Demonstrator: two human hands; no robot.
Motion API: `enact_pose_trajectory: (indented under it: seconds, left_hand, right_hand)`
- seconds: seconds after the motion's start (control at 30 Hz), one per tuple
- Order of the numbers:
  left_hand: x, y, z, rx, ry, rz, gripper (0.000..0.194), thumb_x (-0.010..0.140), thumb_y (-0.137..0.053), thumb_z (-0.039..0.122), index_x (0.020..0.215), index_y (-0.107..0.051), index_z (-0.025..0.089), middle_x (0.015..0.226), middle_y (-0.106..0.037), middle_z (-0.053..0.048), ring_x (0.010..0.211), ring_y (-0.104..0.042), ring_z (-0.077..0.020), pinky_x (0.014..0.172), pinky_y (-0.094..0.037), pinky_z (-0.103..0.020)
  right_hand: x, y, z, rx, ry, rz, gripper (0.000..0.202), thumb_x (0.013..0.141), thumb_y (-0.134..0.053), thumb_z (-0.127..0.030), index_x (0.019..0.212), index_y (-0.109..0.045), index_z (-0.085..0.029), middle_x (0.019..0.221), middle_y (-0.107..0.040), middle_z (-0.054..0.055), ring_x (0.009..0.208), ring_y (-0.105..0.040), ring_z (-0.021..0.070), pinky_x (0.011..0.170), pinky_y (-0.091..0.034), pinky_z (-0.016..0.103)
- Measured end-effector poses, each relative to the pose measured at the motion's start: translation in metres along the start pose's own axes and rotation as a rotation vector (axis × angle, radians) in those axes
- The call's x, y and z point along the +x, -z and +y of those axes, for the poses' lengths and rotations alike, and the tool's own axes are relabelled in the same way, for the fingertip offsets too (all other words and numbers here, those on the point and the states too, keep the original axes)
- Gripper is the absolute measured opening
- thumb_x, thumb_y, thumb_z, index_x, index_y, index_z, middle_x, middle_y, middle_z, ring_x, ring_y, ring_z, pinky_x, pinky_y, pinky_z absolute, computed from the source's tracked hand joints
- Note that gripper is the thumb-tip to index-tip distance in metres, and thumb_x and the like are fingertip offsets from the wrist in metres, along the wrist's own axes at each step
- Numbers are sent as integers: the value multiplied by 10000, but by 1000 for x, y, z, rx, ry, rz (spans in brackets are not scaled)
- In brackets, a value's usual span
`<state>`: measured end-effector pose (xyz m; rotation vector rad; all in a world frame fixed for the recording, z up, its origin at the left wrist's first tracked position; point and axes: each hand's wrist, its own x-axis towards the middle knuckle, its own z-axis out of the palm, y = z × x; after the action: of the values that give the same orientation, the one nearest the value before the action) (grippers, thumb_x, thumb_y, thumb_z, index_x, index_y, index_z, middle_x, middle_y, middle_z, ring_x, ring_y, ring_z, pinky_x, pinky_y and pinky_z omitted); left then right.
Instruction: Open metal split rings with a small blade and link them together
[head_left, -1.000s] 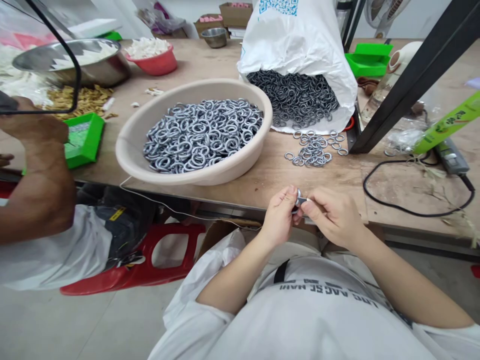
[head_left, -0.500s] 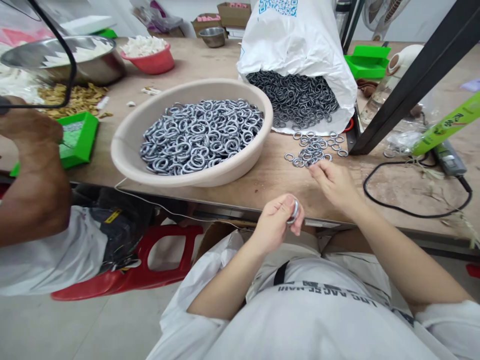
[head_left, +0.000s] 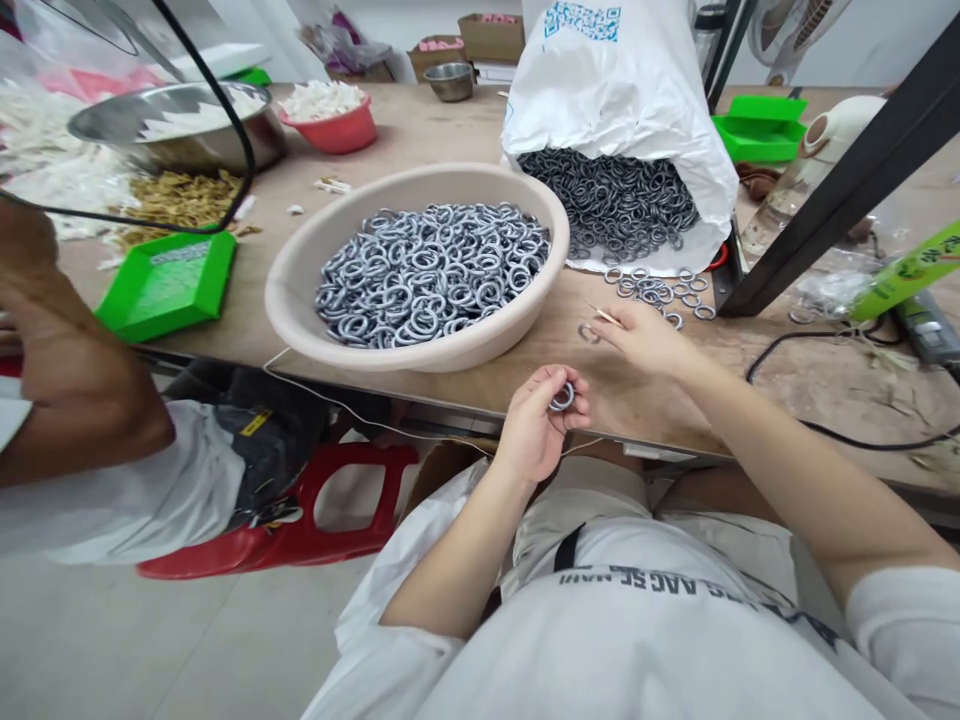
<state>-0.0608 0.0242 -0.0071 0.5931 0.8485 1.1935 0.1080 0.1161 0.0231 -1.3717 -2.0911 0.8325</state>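
Near the table's front edge, my left hand (head_left: pixel 536 420) holds grey rings (head_left: pixel 562 397) between thumb and fingers; how many is unclear. My right hand (head_left: pixel 641 335) pinches a thin pale stick (head_left: pixel 606 317) above the table, beside a ring (head_left: pixel 589 334). Just behind it is a small pile of loose rings (head_left: pixel 652 290). A beige basin (head_left: pixel 281 300) full of grey rings stands left of my hands. Behind the pile, a white sack (head_left: pixel 600 100) lies with its open mouth toward me, dark rings showing inside.
A black metal post (head_left: pixel 825 190) rises at the right, near a black cable (head_left: pixel 847 440). At the left are a green tray (head_left: pixel 214 290), a steel bowl (head_left: pixel 180 150), a red bowl (head_left: pixel 349 130) and another person's arm (head_left: pixel 82 370).
My right hand has moved left from the loose rings, and the stick now shows in it. My left hand has turned more palm-up. The view has shifted, and the other person's arm has moved.
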Motion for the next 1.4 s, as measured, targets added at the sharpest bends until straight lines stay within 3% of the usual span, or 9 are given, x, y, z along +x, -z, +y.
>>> enact_pose_trajectory:
  seconds: [0.07,0.13,0.27,0.37,0.5,0.7,0.87,1.13,1.4]
  left_hand:
    - [2,-9,-5,37,-41,0,342,799,-731,449,912,-603,153,794,-597,1,585,-534,-70,453,-464,-168]
    - [3,-21,-14,68,-66,-21,395,805,-709,527,902,-596,161,744,-548,19,559,-479,-62,416,-388,-156]
    - [2,-40,-34,109,-50,-90,454,786,-712,581,989,-569,201,677,-470,60,507,-383,-55,412,-321,-161]
    - [1,-42,-40,182,-65,-114,411,806,-708,552,942,-554,196,642,-442,70,486,-339,-49,423,-287,-171]
    - [-1,-39,-39,247,-90,-128,395,837,-683,529,783,-511,177,591,-405,65,489,-309,-51,442,-243,-182]
    - [-9,-45,-36,170,-25,-144,438,855,-632,578,750,-509,171,574,-393,56,481,-306,-52,449,-217,-185]
    - [-13,-54,-32,61,-3,-96,465,826,-667,578,700,-480,171,547,-367,62,454,-299,-47,433,-205,-181]
    - [-17,-59,-26,7,10,13,531,751,-731,605,657,-443,169,515,-342,80,425,-261,-31,407,-203,-174]
    - [-14,-54,-24,27,40,-5,528,745,-739,597,667,-435,172,522,-326,85,430,-257,-29,406,-204,-167]
  right_hand:
    - [-31,-1,-7,399,-48,-69,367,957,-501,-486,752,-567,-189,568,-480,-36,502,-397,105,504,-300,249]
    - [-57,-9,-13,656,-106,-30,357,922,-544,-538,791,-554,-206,527,-397,-70,441,-305,92,442,-258,242]
    - [-84,-36,-11,867,-172,218,302,895,-595,-519,840,-503,-236,659,-513,-40,507,-454,117,462,-391,250]
    - [-92,-48,-3,707,-176,376,227,924,-574,-449,867,-520,-236,732,-560,-17,632,-536,145,589,-474,280]
    - [-102,-41,2,483,-51,512,201,957,-547,-381,1063,-610,-222,928,-643,34,862,-596,179,798,-485,320]
    - [-108,-22,4,393,204,348,202,924,-640,-367,1065,-694,-232,955,-655,34,907,-609,185,819,-474,324]
    - [-110,-18,1,286,178,406,192,970,-569,-365,991,-670,-204,875,-640,34,833,-597,169,740,-445,299]
    - [-124,-12,-14,-242,268,298,347,969,-528,-424,712,-544,-191,700,-529,6,617,-440,123,598,-285,293]
    - [-120,-14,-14,-218,241,223,402,991,-479,-437,673,-482,-192,650,-515,-6,592,-430,114,589,-251,293]
